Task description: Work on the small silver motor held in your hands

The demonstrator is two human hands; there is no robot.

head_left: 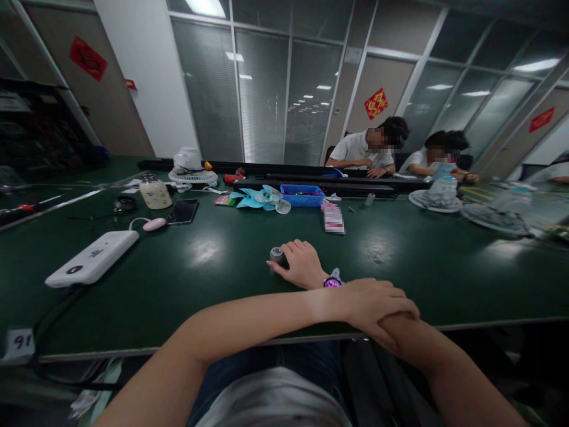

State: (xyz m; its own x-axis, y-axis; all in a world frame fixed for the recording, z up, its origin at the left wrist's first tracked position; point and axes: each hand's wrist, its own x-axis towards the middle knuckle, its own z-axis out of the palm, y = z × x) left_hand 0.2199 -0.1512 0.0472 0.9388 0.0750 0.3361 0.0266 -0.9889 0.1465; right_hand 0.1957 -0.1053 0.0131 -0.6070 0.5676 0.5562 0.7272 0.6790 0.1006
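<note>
My left arm lies across my right one, and my left hand (377, 305) is closed over my right forearm (435, 347). My right hand (304, 264) rests on the green tabletop (231, 270), its thumb and fingers curled around a small grey metal cylinder that looks like a motor (276, 254). The cylinder's round end faces up; the palm side of the hand partly hides its body. A watch with a lit purple face (332, 283) is on my right wrist.
Beyond my hands are blue fan blades (260, 198), a blue tray (302, 194) and a pink-white packet (333, 218). Leftward lie a white power bank (95, 258), phone (182, 211) and patterned bottle (155, 193). Two people (362, 151) sit opposite, near fan parts (438, 198).
</note>
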